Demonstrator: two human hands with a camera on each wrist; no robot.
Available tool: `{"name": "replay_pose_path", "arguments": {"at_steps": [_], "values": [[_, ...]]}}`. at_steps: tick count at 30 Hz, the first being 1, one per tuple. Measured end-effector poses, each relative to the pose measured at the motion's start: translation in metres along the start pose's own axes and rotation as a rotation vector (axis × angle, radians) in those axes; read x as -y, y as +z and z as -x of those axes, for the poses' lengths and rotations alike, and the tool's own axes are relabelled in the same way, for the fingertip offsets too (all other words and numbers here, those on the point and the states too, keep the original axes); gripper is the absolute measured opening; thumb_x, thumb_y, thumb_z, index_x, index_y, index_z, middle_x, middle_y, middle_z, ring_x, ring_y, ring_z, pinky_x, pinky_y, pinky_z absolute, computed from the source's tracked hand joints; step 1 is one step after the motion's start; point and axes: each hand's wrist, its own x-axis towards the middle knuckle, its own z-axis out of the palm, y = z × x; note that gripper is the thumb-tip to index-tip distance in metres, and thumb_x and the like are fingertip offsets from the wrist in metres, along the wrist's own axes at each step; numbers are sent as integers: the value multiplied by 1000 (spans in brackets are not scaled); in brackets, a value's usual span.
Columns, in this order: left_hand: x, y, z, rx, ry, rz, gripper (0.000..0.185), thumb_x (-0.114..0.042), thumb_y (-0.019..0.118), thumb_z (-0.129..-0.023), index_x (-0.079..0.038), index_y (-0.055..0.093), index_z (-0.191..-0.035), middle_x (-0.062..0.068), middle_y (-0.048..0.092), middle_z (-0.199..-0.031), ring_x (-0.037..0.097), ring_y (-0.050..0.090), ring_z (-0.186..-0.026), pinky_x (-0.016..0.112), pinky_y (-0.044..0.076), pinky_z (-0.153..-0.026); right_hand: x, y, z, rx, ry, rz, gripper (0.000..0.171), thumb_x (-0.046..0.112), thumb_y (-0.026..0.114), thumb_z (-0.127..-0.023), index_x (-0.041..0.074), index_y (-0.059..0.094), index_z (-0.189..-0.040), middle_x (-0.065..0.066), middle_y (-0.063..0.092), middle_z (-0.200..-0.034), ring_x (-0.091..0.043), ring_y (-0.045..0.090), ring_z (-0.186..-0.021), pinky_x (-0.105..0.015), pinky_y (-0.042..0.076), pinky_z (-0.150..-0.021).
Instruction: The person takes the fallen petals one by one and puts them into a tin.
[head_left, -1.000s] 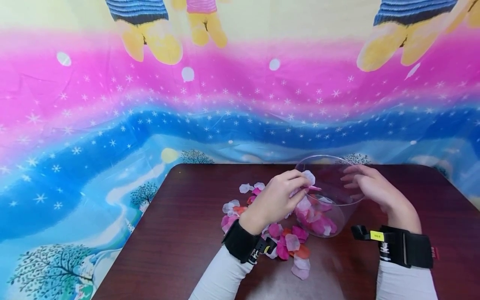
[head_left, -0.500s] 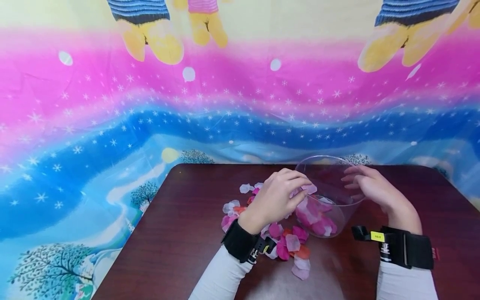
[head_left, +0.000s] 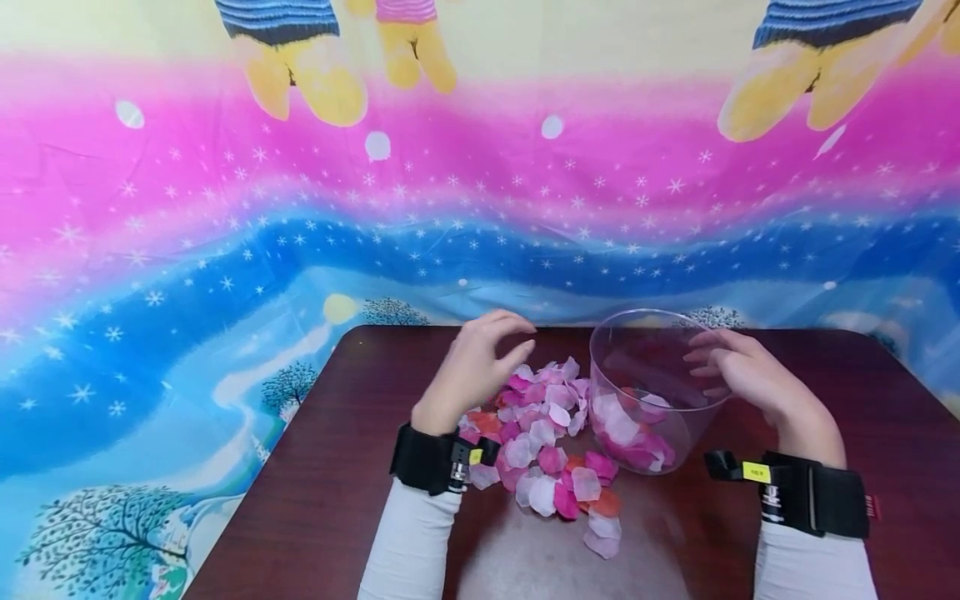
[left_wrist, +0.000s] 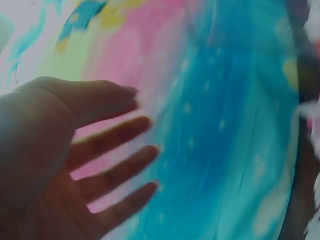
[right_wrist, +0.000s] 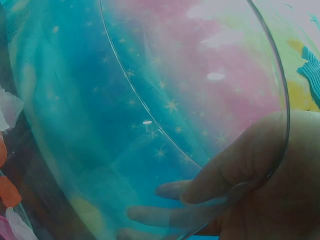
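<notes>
From the head view the left hand [head_left: 480, 367] hovers empty over the petals [head_left: 540, 442] on the table [head_left: 337, 483], its fingers [left_wrist: 120, 135] spread in the left-wrist view (blurred), while the right hand [right_wrist: 270, 185] grasps the clear bowl [right_wrist: 150, 115] in the right-wrist view.

White sleeves, black wrist straps, bare hands.

Both arms wear long white sleeves [head_left: 408, 537] that end at the wrists. Each wrist carries a wide black strap: the left strap [head_left: 427, 458] bears a small silver cylinder and a tiny yellow tag on its inner side; the right strap [head_left: 817, 504] shows a yellow label on a black tab that sticks out, white lettering too small to read, and a small red mark at its outer edge. The left hand [head_left: 476, 367] and right hand [head_left: 742, 375] are bare, without rings or gloves.
</notes>
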Motion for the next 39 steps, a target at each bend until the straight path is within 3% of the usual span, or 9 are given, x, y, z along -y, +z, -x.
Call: {"name": "replay_pose_path", "arguments": {"at_steps": [6,11,15,18,22,28,34,39], "values": [[42,-21,16,110,-228,21,26,-18,71,-98,-10,71,-122,7,69,-124,26,66,-111,41,52,-96,-1,1,0,0,-4,-3,49,13,24,-109,-13,31,-149,-39,46,-143,-55,53,-126,-51,58,-87],[70,-23,28,260,-379,28,32,-17,76,-93,-6,69,-123,12,69,-122,31,67,-109,44,54,-94,0,-1,0,1,-6,1,49,13,23,-108,-13,30,-149,-40,45,-143,-55,53,-126,-52,58,-87],[81,-18,37,396,-506,14,40,-21,80,-90,-4,67,-124,17,68,-122,31,65,-110,46,54,-95,-1,-1,1,-1,-9,1,48,13,24,-109,-13,31,-149,-40,46,-143,-55,53,-125,-51,58,-87],[83,-14,43,486,-640,35,52,-26,84,-85,-5,64,-129,16,66,-125,28,65,-102,44,57,-87,-2,0,1,0,-11,-6,48,12,25,-108,-13,31,-149,-40,46,-142,-55,53,-125,-50,59,-86],[84,-7,46,537,-767,65,63,-31,89,-78,-6,63,-130,10,64,-117,26,65,-92,38,59,-74,-2,0,0,1,-9,-3,48,12,26,-108,-13,32,-149,-39,47,-142,-55,54,-125,-49,59,-86],[77,6,39,551,-744,67,58,-26,91,-76,-6,66,-124,7,64,-110,24,65,-87,37,59,-73,0,-1,-1,0,-11,4,48,13,25,-109,-13,31,-149,-39,46,-143,-55,53,-126,-51,58,-87],[69,23,29,604,-619,67,43,-14,88,-79,-9,69,-117,6,65,-107,20,63,-89,36,56,-77,0,0,0,0,-14,-1,48,13,25,-109,-13,31,-149,-40,46,-142,-55,54,-125,-50,59,-86],[63,30,23,572,-515,71,35,-6,80,-86,-10,69,-119,7,67,-109,21,66,-91,36,58,-79,0,0,0,-3,-16,-4,48,13,25,-109,-13,32,-148,-40,47,-142,-55,54,-125,-50,59,-85]]}}
